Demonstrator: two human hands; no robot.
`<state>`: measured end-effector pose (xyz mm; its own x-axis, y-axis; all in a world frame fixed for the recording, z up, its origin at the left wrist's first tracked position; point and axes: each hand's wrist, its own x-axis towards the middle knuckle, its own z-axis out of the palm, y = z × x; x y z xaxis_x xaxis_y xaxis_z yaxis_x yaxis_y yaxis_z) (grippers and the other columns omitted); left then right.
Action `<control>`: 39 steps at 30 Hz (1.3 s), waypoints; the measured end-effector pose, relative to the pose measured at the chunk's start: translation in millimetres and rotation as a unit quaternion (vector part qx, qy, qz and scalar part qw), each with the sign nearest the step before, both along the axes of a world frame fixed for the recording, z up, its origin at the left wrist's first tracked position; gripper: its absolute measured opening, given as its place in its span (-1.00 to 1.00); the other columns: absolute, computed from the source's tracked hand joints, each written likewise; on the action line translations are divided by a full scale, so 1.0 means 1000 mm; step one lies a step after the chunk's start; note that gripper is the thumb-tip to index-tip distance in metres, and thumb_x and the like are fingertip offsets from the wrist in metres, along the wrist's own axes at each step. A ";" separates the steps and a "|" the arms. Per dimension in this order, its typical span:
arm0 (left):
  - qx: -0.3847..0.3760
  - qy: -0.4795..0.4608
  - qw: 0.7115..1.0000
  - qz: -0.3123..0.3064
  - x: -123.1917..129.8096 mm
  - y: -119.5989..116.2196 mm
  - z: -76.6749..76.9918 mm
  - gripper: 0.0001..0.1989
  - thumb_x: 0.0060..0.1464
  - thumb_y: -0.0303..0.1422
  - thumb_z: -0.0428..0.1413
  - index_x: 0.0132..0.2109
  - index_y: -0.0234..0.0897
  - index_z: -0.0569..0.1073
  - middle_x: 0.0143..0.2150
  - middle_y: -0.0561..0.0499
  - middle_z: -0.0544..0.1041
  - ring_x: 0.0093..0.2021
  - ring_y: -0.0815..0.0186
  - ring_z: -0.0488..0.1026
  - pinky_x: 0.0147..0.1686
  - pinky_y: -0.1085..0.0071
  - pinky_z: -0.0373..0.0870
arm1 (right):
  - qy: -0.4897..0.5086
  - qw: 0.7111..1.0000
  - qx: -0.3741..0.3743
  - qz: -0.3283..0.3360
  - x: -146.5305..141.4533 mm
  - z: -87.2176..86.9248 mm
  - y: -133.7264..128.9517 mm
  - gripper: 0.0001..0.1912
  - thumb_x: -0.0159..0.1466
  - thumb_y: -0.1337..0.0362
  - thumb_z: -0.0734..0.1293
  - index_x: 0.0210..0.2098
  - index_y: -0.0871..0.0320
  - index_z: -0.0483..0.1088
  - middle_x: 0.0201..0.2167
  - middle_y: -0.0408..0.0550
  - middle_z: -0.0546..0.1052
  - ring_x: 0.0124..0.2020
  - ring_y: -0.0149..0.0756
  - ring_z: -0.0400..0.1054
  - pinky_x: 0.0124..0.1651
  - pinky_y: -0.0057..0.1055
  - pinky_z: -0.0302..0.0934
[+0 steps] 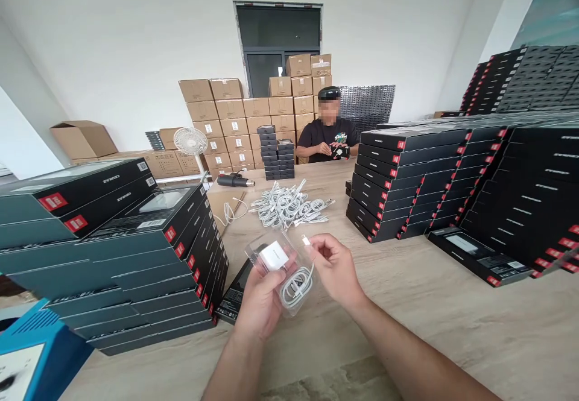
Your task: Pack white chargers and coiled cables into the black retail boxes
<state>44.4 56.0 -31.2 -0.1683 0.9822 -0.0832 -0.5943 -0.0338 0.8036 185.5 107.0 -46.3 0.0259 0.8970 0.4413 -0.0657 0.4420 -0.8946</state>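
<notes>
My left hand (262,301) grips a clear plastic tray (294,312) from below, thumb on its front. A white charger block (274,256) sits in the tray's upper part, and a coiled light-grey cable (296,286) lies in its lower part. Between thumb and fingers, my right hand (335,268) pinches the cable's white plug end, just right of the tray. Beyond both hands a heap of similar cables (289,205) is spread on the table. A flat black box (235,292) lies partly hidden behind my left wrist.
Stacks of black boxes stand left (149,268) and right (393,178). A heat gun (235,179) lies behind the cables, near smaller stacked boxes (271,154). Across the table a person (328,132) holds a black box. A white fan (190,142) and brown cartons (226,111) stand behind.
</notes>
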 end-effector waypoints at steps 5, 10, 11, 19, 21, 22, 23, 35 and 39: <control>0.035 -0.007 0.997 -0.072 0.012 -0.005 0.006 -0.50 -0.29 -0.49 0.30 -0.08 -0.30 0.54 -0.08 -0.17 0.66 0.02 -0.04 0.56 0.03 0.12 0.44 | -0.244 0.953 0.142 -0.107 0.004 -0.002 -0.004 -0.85 0.25 0.39 0.28 -0.35 0.10 0.49 -0.47 -0.15 0.41 -0.47 -0.36 0.26 -0.35 -0.41 0.15; 0.034 -0.006 0.996 -0.084 0.018 -0.008 0.009 -0.51 -0.28 -0.51 0.24 -0.07 -0.31 0.54 -0.15 -0.15 0.66 -0.09 0.00 0.59 -0.11 0.18 0.48 | -0.395 0.868 0.256 -0.156 0.006 -0.002 -0.006 -0.73 0.27 0.49 0.23 -0.35 0.10 0.52 -0.44 -0.06 0.48 -0.37 -0.30 0.35 -0.30 -0.42 0.15; 0.035 -0.008 0.996 -0.084 0.019 -0.008 0.008 -0.52 -0.29 -0.52 0.23 -0.09 -0.31 0.53 -0.16 -0.13 0.66 -0.11 0.01 0.59 -0.13 0.20 0.48 | -0.412 0.855 0.270 -0.162 0.006 -0.002 -0.006 -0.73 0.27 0.50 0.23 -0.33 0.10 0.53 -0.43 -0.05 0.49 -0.36 -0.29 0.35 -0.30 -0.42 0.15; 0.029 -0.022 0.997 -0.071 0.010 -0.007 0.000 -0.59 -0.28 -0.55 0.20 -0.16 -0.30 0.50 -0.25 -0.08 0.65 -0.20 0.10 0.60 -0.25 0.33 0.43 | -0.459 0.837 0.277 -0.108 0.003 0.001 -0.008 -0.72 0.35 0.44 0.21 -0.28 0.09 0.55 -0.40 -0.03 0.51 -0.33 -0.27 0.37 -0.30 -0.41 0.19; 0.026 -0.029 0.997 -0.065 0.007 -0.008 -0.001 -0.58 -0.30 -0.55 0.21 -0.16 -0.29 0.50 -0.25 -0.07 0.65 -0.20 0.10 0.59 -0.25 0.33 0.43 | -0.461 0.840 0.274 -0.086 0.001 0.002 -0.010 -0.70 0.37 0.43 0.18 -0.19 0.10 0.55 -0.38 -0.02 0.51 -0.31 -0.25 0.38 -0.28 -0.40 0.21; 0.026 -0.031 0.997 -0.064 0.006 -0.008 -0.001 -0.57 -0.30 -0.55 0.21 -0.16 -0.29 0.50 -0.25 -0.07 0.65 -0.20 0.10 0.59 -0.24 0.33 0.43 | -0.460 0.841 0.274 -0.077 0.000 0.003 -0.012 -0.68 0.37 0.43 0.17 -0.12 0.11 0.54 -0.37 0.00 0.51 -0.29 -0.24 0.38 -0.27 -0.39 0.22; 0.027 -0.033 0.997 -0.065 0.005 -0.009 -0.001 -0.56 -0.31 -0.55 0.22 -0.15 -0.29 0.50 -0.24 -0.07 0.65 -0.19 0.09 0.59 -0.23 0.32 0.43 | -0.459 0.842 0.273 -0.071 -0.001 0.003 -0.014 -0.67 0.37 0.44 0.16 -0.07 0.12 0.53 -0.35 0.01 0.50 -0.28 -0.23 0.38 -0.28 -0.39 0.23; 0.056 -0.019 0.990 -0.126 -0.008 -0.018 0.009 -0.52 -0.26 -0.54 0.25 -0.08 -0.30 0.49 -0.19 -0.12 0.65 -0.16 0.03 0.59 -0.12 0.21 0.42 | -0.332 0.899 0.283 -0.040 0.006 -0.003 -0.010 -0.65 0.35 0.37 0.26 0.06 0.02 0.51 -0.21 0.01 0.40 -0.20 -0.24 0.36 -0.15 -0.29 0.36; 0.061 -0.047 0.992 -0.104 -0.004 -0.018 0.007 -0.54 -0.27 -0.56 0.26 -0.10 -0.30 0.51 -0.19 -0.11 0.66 -0.14 0.08 0.59 -0.08 0.24 0.41 | -0.281 0.917 0.281 -0.035 0.002 -0.011 -0.006 -0.62 0.38 0.38 0.23 0.10 -0.04 0.49 -0.21 0.00 0.40 -0.17 -0.24 0.35 -0.13 -0.28 0.36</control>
